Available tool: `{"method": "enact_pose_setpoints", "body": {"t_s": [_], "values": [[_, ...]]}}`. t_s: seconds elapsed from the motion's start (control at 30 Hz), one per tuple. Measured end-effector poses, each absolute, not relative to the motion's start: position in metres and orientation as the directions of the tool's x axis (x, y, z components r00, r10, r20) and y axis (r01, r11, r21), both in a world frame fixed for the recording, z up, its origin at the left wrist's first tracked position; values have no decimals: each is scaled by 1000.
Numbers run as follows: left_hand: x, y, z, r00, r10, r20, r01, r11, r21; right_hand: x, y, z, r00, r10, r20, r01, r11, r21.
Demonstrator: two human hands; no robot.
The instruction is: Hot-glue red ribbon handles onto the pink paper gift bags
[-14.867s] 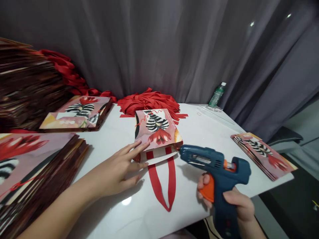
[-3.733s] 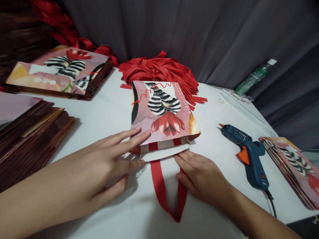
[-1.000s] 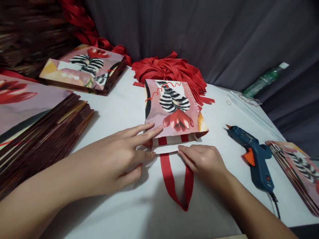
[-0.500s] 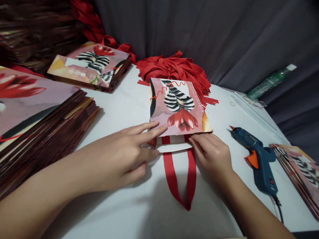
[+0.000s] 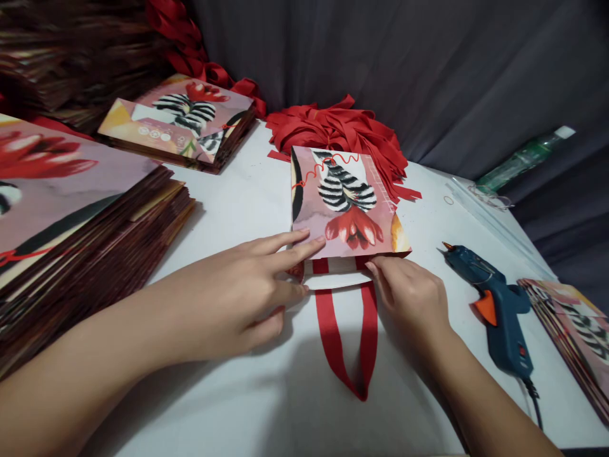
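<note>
A flat printed paper bag (image 5: 352, 203), with a red flower and a zebra-striped pattern, lies on the white table in front of me. From its near edge, beside a white paper strip (image 5: 339, 280), a red ribbon handle (image 5: 328, 324) loops towards me. My left hand (image 5: 266, 285) rests with fingers spread, two of them on the bag's near left corner and others by the strip's left end. At the near right edge my right hand (image 5: 413, 289) is closed in a pinch on the bag's paper; its fingertips are partly hidden by the edge.
Behind the bag lies a heap of red ribbons (image 5: 328, 124). A blue glue gun (image 5: 504, 317) with an orange trigger lies to the right, near more bags (image 5: 571, 317). Tall bag stacks (image 5: 118, 235) stand left; a green bottle (image 5: 523, 165) leans at the back right.
The whole view has shifted slightly, so things appear a little further right. Both hands keep the same hold on the bag, with no other visible change.
</note>
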State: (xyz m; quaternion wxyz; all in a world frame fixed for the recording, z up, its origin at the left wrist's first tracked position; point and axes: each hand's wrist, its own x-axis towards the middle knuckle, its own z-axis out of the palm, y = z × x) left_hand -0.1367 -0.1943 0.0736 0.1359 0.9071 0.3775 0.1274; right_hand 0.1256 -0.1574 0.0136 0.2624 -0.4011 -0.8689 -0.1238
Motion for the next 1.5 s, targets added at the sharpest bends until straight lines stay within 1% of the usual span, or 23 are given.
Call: {"method": "enact_pose_setpoints", "body": {"t_s": [0.2, 0.3, 0.37, 0.5, 0.57, 0.63, 0.73, 0.9, 1.0, 1.13, 1.23, 1.33, 1.4, 1.47, 1.5], "values": [[-138, -195, 72, 687, 715, 132, 657, -688, 309, 125, -156, 17, -504, 658, 559, 706, 687, -171], [-138, -195, 71, 698, 705, 127, 656, -700, 282, 125, -158, 25, -472, 642, 604, 662, 711, -237], [-138, -195, 71, 704, 697, 135, 649, -709, 276, 129, -159, 33, -444, 660, 606, 643, 705, -298], [-138, -194, 70, 706, 694, 141, 643, -712, 282, 151, -164, 51, -367, 810, 458, 646, 576, -501], [-138, -194, 71, 703, 698, 135, 647, -707, 284, 164, -165, 59, -284, 869, 405, 638, 486, -597], [-138, -194, 71, 701, 701, 131, 650, -703, 288, 171, -164, 63, -192, 904, 381, 616, 413, -671], [-139, -195, 71, 704, 697, 132, 645, -707, 290, 171, -161, 61, -137, 936, 325, 602, 339, -723], [-139, -195, 70, 711, 692, 124, 643, -711, 286, 158, -157, 48, -208, 959, 194, 572, 280, -771], [-138, -195, 69, 715, 686, 136, 638, -720, 275, 155, -159, 42, -223, 958, 178, 572, 276, -772], [-139, -195, 67, 717, 679, 157, 632, -728, 264, 153, -160, 37, -204, 962, 179, 624, 269, -734], [-140, -195, 65, 708, 690, 150, 641, -718, 271, 147, -158, 34, -220, 940, 261, 658, 340, -672], [-141, -196, 64, 701, 694, 163, 639, -714, 287, 141, -154, 30, -285, 878, 384, 701, 464, -542], [-142, -196, 64, 699, 693, 174, 637, -715, 287, 138, -153, 27, -312, 836, 452, 719, 519, -462], [-142, -196, 63, 700, 692, 173, 641, -717, 273, 137, -153, 25, -335, 803, 493, 717, 557, -420], [-142, -196, 63, 702, 691, 171, 642, -718, 268, 136, -154, 25, -350, 795, 495, 707, 571, -417]]}}
